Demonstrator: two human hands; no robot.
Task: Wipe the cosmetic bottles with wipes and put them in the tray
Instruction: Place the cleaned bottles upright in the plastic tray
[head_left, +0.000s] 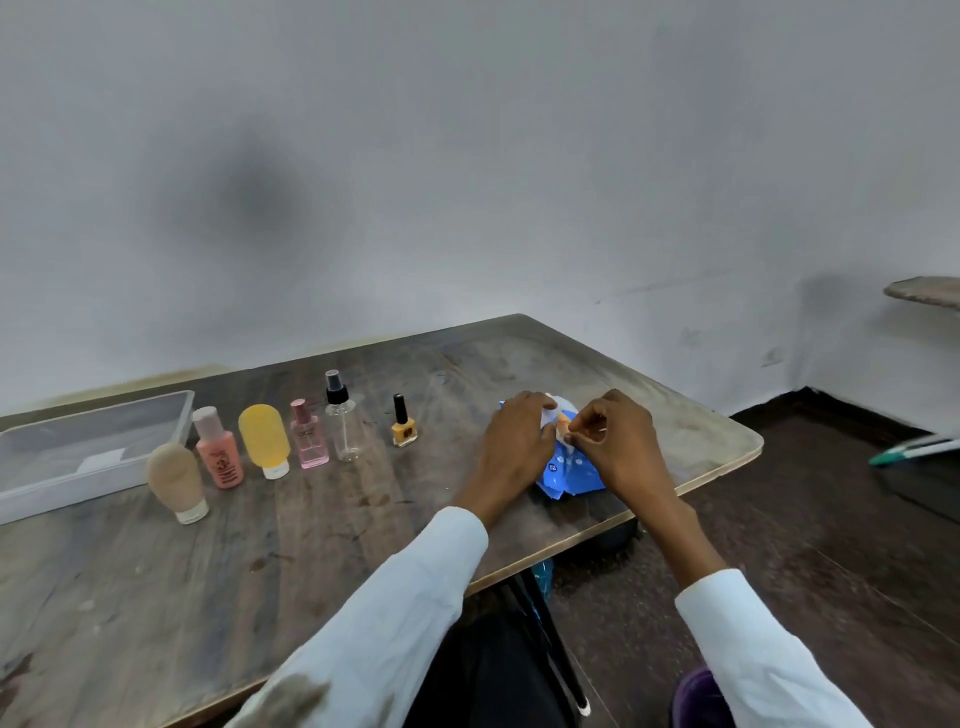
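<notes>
Head view: nearest, two pale sleeves (410, 613) reach over the worn wooden table (171, 587) from six o'clock. At nine o'clock of the hands, well apart from them, six bottles stand upright in a row, with nothing between them and the hands: beige squeeze bottle (175, 482), pink bottle (218, 450), yellow squeeze bottle (264, 439), pink perfume bottle (308, 441), clear spray bottle (342, 418), orange nail polish (403, 423). The clear tray (78, 447) lies beyond the row's left end, toward ten o'clock. At the table's right side, the left hand (519, 441) presses on the blue wipes packet (566, 467), fingers curled over its top; the right hand (618, 441) pinches narrowly at a white wipe (551, 415) at the packet's opening.
</notes>
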